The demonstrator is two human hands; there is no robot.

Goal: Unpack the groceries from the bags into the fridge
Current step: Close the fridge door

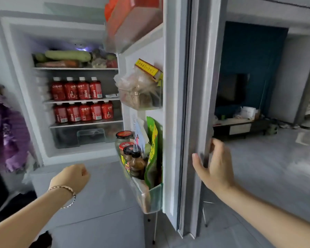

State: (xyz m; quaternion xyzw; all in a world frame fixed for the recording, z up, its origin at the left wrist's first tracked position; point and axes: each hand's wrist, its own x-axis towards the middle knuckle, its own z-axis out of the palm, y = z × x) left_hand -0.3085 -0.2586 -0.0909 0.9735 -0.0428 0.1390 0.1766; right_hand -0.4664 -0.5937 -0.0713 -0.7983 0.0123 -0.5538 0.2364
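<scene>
My right hand [213, 165] grips the edge of the open fridge door [172, 122]; my left hand [72, 176] is clenched, empty, below red juice bottles [84, 90].

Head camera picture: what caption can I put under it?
Right hand grips the open fridge door, left hand curled, red juice bottles lined on two shelves.

matt grey metallic finish on fridge door [197, 104]. clear glossy plastic in door bins [151, 196] and crisper drawer [89, 136]. shiny red labels on juice bottles [82, 90]. glossy grey floor tiles [276, 167]. thin metal bracelet [68, 188]. purple cloth [9, 140].
</scene>
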